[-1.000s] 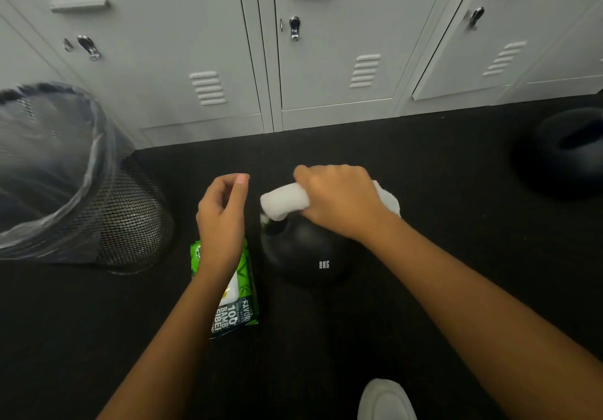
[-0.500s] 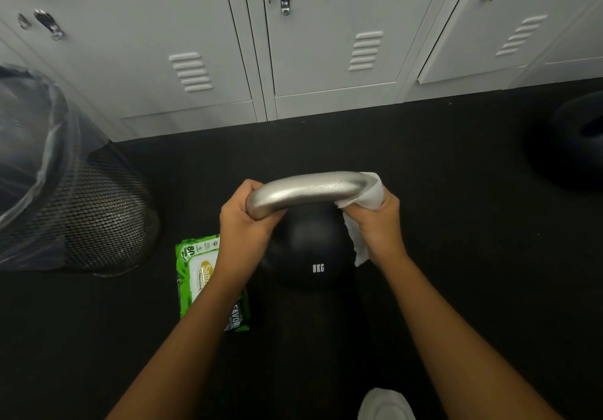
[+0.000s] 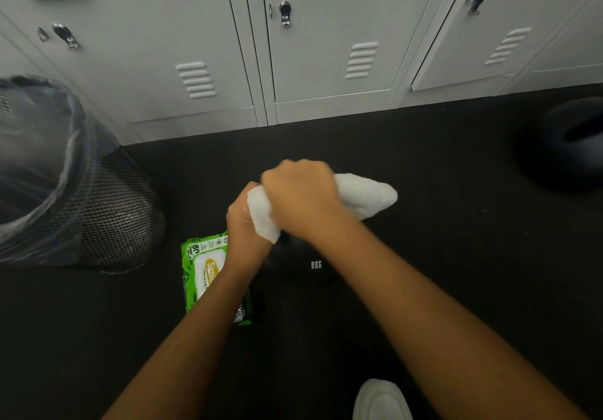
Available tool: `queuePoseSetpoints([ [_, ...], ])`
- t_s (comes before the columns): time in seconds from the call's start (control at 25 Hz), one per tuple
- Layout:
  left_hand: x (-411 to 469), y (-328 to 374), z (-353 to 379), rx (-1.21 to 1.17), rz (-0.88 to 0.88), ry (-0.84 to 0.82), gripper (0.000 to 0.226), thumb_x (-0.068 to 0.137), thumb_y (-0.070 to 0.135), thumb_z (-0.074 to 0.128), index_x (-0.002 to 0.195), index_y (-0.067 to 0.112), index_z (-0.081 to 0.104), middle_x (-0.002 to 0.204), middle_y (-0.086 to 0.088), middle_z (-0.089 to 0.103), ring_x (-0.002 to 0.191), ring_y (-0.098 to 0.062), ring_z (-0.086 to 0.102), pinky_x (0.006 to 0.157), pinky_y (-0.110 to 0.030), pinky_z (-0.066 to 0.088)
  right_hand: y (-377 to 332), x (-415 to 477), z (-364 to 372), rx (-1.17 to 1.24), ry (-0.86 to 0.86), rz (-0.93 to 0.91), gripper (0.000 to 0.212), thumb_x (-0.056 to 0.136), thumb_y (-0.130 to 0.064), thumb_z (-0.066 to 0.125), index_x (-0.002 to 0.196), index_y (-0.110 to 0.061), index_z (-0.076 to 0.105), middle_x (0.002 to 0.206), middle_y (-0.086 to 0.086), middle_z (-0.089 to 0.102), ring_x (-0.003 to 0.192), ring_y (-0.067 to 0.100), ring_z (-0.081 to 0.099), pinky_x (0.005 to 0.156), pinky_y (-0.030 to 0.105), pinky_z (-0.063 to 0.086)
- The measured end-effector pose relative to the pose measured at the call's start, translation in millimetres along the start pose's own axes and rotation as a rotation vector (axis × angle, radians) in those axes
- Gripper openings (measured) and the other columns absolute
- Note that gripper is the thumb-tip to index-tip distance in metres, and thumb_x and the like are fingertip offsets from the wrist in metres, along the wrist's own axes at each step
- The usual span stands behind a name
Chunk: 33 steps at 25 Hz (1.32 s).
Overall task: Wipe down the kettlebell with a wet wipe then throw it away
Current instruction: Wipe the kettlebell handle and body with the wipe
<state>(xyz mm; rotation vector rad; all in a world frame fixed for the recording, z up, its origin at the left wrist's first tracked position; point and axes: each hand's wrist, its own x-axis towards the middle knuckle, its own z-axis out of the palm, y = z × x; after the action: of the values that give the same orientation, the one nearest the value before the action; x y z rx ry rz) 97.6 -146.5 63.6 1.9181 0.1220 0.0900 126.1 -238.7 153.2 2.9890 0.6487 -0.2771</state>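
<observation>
Your right hand (image 3: 301, 197) has slid the wet wipe (image 3: 365, 196) leftward along the kettlebell (image 3: 303, 263) handle, clenched round it against your gripping left hand (image 3: 243, 220); handle nearly covered.

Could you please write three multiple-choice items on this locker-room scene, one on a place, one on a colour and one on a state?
1. Where does the wire bin stand from the kettlebell?
A. to its left
B. to its right
C. behind the person

2. What colour is the wipes pack?
A. blue
B. green
C. red

3. What is the white wipe doing?
A. lying in the bin
B. sealed in the pack
C. wrapped over the handle under the right hand

Answers: 1 A, the bin sits at the left edge by the lockers. 2 B, its wrapper is bright green. 3 C, the right hand presses it there while the left hand has a grip beside it.
</observation>
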Motion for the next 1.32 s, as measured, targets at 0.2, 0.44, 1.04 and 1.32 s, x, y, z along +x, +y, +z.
queuePoseSetpoints([
  [0.2,0,-2,-3,0.02,0.017,-0.053,0.026,0.075,-0.005,0.067,0.097,0.007,0.059,0.083,0.013,0.057,0.077,0.0,0.058,0.072,-0.022,0.049,10,-1,18,-0.033,0.223,-0.102,0.021,0.078,-0.019,0.071,0.096,-0.013,0.062,0.079,0.003,0.065,0.068,0.019,0.063,0.054,0.031,0.041],
  [0.44,-1,-8,1,-0.101,0.031,0.035,0.019,0.074,0.0,0.074,0.088,0.001,0.06,0.077,-0.001,0.062,0.071,-0.003,0.057,0.065,-0.019,0.048,66,-28,82,0.628,0.73,0.182,0.016,0.073,-0.01,0.075,0.076,-0.01,0.059,0.067,0.001,0.061,0.06,0.014,0.058,0.046,0.024,0.039],
  [1.04,-1,-12,1,-0.144,0.013,0.034,0.017,0.079,-0.001,0.071,0.09,0.01,0.062,0.083,-0.013,0.063,0.077,-0.019,0.059,0.071,-0.043,0.052,51,-27,129,1.735,0.678,0.722,0.033,0.074,0.0,0.075,0.097,-0.023,0.067,0.096,0.001,0.07,0.092,0.015,0.068,0.08,0.033,0.056],
  [1.32,0,-11,2,-0.136,0.009,0.046,0.019,0.078,-0.004,0.07,0.088,0.01,0.061,0.079,-0.003,0.062,0.075,-0.015,0.059,0.069,-0.039,0.052,58,-29,134,1.839,0.64,0.61,0.032,0.072,0.003,0.074,0.1,-0.012,0.068,0.097,0.008,0.071,0.093,0.023,0.068,0.082,0.036,0.056],
])
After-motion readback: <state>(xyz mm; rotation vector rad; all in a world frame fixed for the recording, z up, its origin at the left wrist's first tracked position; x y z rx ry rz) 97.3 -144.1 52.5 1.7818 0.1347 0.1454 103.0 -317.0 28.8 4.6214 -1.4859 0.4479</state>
